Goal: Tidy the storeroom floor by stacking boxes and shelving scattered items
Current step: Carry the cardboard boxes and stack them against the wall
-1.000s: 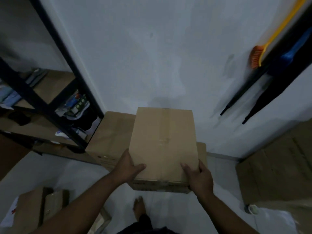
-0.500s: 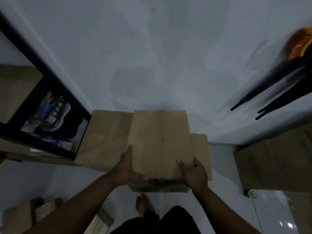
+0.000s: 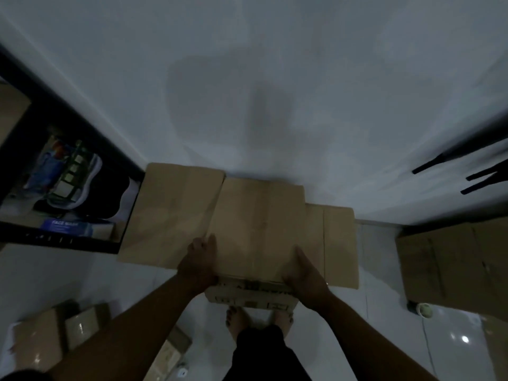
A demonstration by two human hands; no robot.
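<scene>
My left hand (image 3: pixel 199 266) and right hand (image 3: pixel 303 273) grip the box (image 3: pixel 258 229) by its near corners, and it seems stiff and fairly light, so the corners make good holds.

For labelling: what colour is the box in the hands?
Plain brown cardboard; the box shows best in the head view.

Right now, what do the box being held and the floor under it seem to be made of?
The box looks like brown corrugated cardboard with a matte finish. It has a flap seam down the top and printed marks on its near face. The floor is probably glazed tile, pale and glossy. It mirrors a bright spot of light and shows thin joint lines.
</scene>
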